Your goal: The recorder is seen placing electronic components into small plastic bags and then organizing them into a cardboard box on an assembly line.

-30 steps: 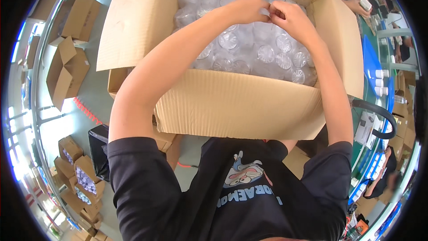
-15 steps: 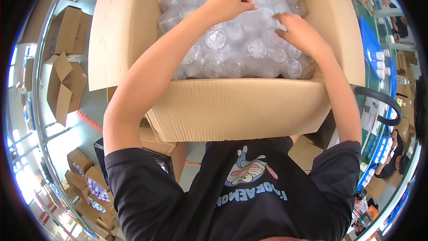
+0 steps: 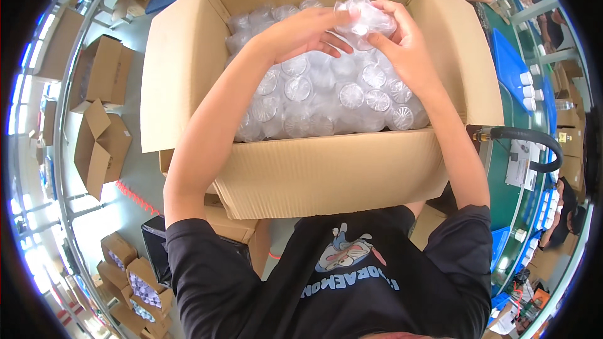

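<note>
Fingers of the left hand (image 3: pixel 301 31) curl around the near end of a clear plastic bundle (image 3: pixel 365 19), thumb tucked underneath, likely to steady it while it is raised off the rest. Over to the right, the right hand (image 3: pixel 408 50) pinches the far side, fingertips closed on the wrap. So the bundle sits between both sets of fingers, lifted above the packed clear cups (image 3: pixel 326 97) filling the open cardboard box (image 3: pixel 326 176).
</note>
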`<state>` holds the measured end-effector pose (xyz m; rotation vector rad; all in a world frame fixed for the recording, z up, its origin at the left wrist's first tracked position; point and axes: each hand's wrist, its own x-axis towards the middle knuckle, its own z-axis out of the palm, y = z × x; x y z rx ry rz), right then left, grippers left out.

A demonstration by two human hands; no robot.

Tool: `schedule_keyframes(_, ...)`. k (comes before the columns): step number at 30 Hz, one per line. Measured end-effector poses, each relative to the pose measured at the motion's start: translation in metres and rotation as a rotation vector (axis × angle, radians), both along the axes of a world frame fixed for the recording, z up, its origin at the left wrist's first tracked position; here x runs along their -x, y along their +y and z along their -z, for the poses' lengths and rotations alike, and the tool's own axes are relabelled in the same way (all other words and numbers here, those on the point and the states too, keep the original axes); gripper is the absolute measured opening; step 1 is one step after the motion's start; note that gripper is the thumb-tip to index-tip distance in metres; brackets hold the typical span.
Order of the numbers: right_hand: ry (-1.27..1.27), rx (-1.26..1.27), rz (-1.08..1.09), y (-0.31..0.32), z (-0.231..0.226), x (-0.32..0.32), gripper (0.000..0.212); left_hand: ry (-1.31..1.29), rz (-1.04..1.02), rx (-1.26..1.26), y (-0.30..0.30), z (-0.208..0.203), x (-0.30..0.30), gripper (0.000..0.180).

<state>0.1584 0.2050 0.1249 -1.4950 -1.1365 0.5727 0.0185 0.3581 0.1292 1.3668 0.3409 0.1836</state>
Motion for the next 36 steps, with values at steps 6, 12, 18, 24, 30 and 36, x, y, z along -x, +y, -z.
schedule_keyframes(6, 0.221, 0.116, -0.203, -0.004, 0.003, -0.023, 0.043, 0.079, 0.19, -0.266, 0.004, 0.011, -0.005, 0.066)
schedule_keyframes(12, 0.572, 0.23, -0.277, -0.004, 0.004, -0.033, 0.039, 0.106, 0.149, -0.056, 0.003, 0.015, -0.003, 0.061)
schedule_keyframes(18, 0.003, 0.436, -0.255, 0.002, 0.006, -0.015, 0.041, 0.027, 0.194, 0.034, 0.001, 0.019, -0.001, 0.059)
schedule_keyframes(24, 0.651, 0.26, -0.394, -0.006, 0.0, -0.024, 0.054, 0.023, 0.091, -0.416, 0.004, 0.019, -0.004, 0.054)
schedule_keyframes(30, 0.691, 0.07, -0.404, -0.006, -0.003, -0.024, 0.057, -0.095, 0.005, -0.752, 0.002, 0.005, 0.001, 0.052)
schedule_keyframes(36, 0.175, 0.241, -0.26, -0.004, 0.007, -0.023, 0.072, 0.032, 0.044, -0.873, 0.009, 0.013, 0.002, 0.023)
